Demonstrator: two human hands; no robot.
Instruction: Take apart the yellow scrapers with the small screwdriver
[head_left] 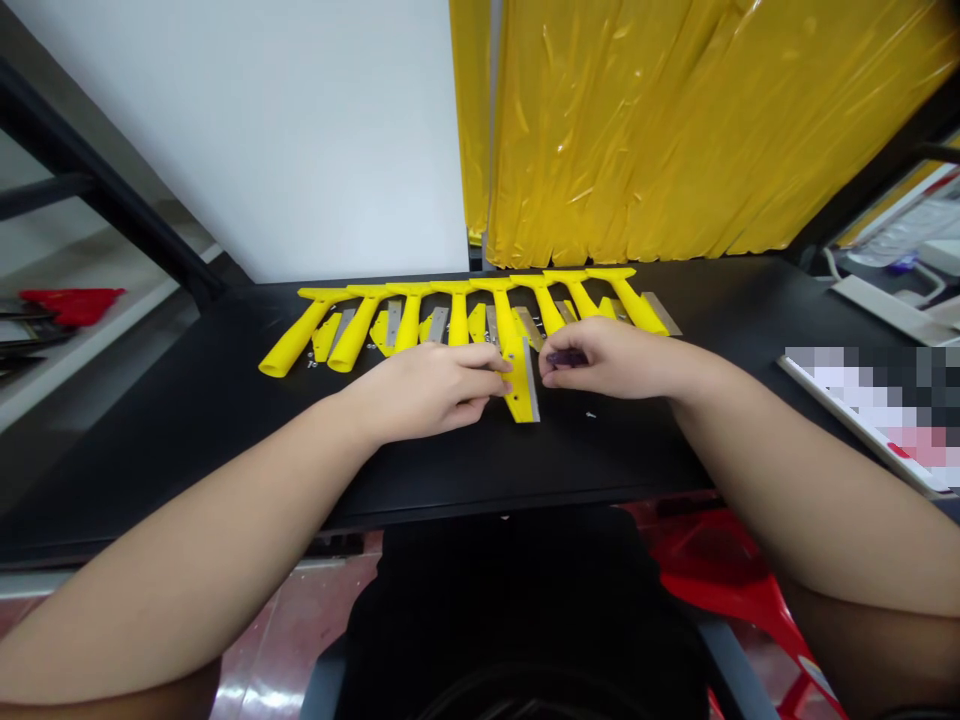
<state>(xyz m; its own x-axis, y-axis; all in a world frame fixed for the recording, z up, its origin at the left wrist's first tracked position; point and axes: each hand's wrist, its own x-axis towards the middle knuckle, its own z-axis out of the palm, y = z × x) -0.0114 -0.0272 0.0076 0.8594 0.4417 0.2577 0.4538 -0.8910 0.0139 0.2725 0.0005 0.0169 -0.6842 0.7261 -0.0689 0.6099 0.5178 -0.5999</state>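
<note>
A yellow plastic scraper head point(517, 385) with a metal blade point(533, 390) along its right side lies between my hands. My left hand point(442, 385) grips its left edge with thumb and fingers. In my right hand point(600, 360), just right of the blade, the curled fingers close on a short dark purple tool handle point(566, 358); its working end cannot be made out. Behind my hands stretches a row of yellow scraper handles point(296, 335), with yellow plates point(327, 338) and metal blades point(438, 325) between them. A small screw point(591, 415) lies in front of my right hand.
The black tabletop point(442, 475) ends at a front edge close to my body. A white panel point(300, 130) and yellow plastic sheeting point(637, 130) stand at the back. A partly blurred-out white-edged object point(847, 420) lies at the right. A red stool point(720, 570) is below.
</note>
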